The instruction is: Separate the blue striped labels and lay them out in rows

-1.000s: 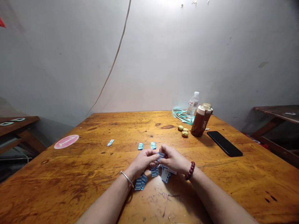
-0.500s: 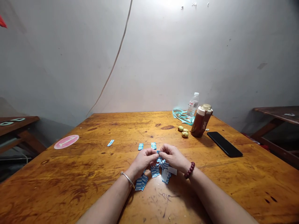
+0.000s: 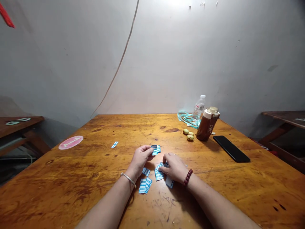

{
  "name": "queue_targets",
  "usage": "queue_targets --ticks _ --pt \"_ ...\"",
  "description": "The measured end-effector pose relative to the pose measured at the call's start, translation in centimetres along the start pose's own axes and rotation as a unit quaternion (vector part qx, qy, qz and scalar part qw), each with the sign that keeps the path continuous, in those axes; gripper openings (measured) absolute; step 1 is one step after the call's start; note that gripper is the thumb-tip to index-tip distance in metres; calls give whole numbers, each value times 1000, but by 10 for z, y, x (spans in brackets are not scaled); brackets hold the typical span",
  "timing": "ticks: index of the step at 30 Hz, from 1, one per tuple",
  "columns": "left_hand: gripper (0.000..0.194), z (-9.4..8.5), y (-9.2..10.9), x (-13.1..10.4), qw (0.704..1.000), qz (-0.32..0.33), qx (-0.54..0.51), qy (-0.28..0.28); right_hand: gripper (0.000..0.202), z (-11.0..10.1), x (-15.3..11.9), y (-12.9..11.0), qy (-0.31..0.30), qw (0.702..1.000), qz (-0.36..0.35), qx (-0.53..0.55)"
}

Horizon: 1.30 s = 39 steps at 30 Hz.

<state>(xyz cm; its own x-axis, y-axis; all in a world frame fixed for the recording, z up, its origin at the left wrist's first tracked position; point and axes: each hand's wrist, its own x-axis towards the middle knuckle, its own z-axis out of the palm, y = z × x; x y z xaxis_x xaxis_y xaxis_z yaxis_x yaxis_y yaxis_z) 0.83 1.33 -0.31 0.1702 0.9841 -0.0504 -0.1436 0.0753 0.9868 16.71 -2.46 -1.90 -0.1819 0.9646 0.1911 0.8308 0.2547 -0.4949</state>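
Note:
My left hand (image 3: 140,160), with a silver bangle at the wrist, pinches a small blue-and-white card (image 3: 155,152) between thumb and fingers. Just behind that card another blue-and-white card (image 3: 159,148) shows partly. My right hand (image 3: 174,166), wearing dark red beads, is over a spread pile of similar cards (image 3: 158,174), its fingers apart and touching them. Whitish pieces (image 3: 169,182) lie under its palm side. Nearer to me, a fanned group of cards (image 3: 145,185) rests beside my left wrist, with another card group (image 3: 146,171) just behind it.
On the wooden table (image 3: 95,178) are a pink disc (image 3: 71,142) and a lone card (image 3: 114,144) at left. At right are yellowish round items (image 3: 190,137), a brown bottle (image 3: 206,125), a clear bottle (image 3: 198,108), a teal strap (image 3: 184,118) and a black phone (image 3: 231,149).
My hands have moved apart. The left has gone slightly left and away from me with a card; the right has let go and come down onto the pile. The view has shifted slightly.

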Motion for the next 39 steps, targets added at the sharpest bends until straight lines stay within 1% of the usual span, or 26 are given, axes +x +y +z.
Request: queue_targets --ticks 2,4,5,7,9,11,13,16,19,22,24,28,31,34,39 --pt "22 2 -1 0 1000 0 4 -9 9 4 2 -1 2 1000 -6 13" --pt "21 3 -1 -1 1000 -4 7 -13 2 5 4 0 1 999 -7 54" --pt "21 4 -1 -1 1000 -9 8 -11 1 4 5 0 -1 997 -3 81" --pt "21 3 -1 0 1000 -18 15 -6 5 -1 7 0 -7 989 6 145" --pt "20 2 -1 1 999 -13 35 -4 8 -10 7 -2 -13 978 -1 209" --pt "17 2 -2 0 998 8 69 -13 9 -19 6 -5 -16 966 -19 259" --pt "16 5 -3 -1 994 29 104 -26 8 -26 5 -8 -15 958 -30 286" --pt "17 11 -5 -5 989 41 130 -55 6 -26 5 -6 -27 957 -24 287" --pt "21 15 -8 -8 987 23 127 -92 5 -19 7 -1 -37 965 -9 259" --pt "24 16 -10 -8 986 -9 110 -124 3 -11 8 4 -19 969 -1 245" --pt "24 15 -9 -8 986 -20 98 -135 4 -8 8 6 -1 969 -1 245" --pt "25 14 -6 -8 986 -33 68 -150 10 -3 8 9 24 967 4 253" --pt "27 14 -5 -9 985 -37 54 -157 13 -2 10 10 20 961 18 276" --pt "28 15 -5 -9 984 -32 67 -160 14 -3 11 9 12 952 27 304" --pt "26 15 -5 -10 985 -44 75 -149 8 -6 12 5 5 942 22 336"
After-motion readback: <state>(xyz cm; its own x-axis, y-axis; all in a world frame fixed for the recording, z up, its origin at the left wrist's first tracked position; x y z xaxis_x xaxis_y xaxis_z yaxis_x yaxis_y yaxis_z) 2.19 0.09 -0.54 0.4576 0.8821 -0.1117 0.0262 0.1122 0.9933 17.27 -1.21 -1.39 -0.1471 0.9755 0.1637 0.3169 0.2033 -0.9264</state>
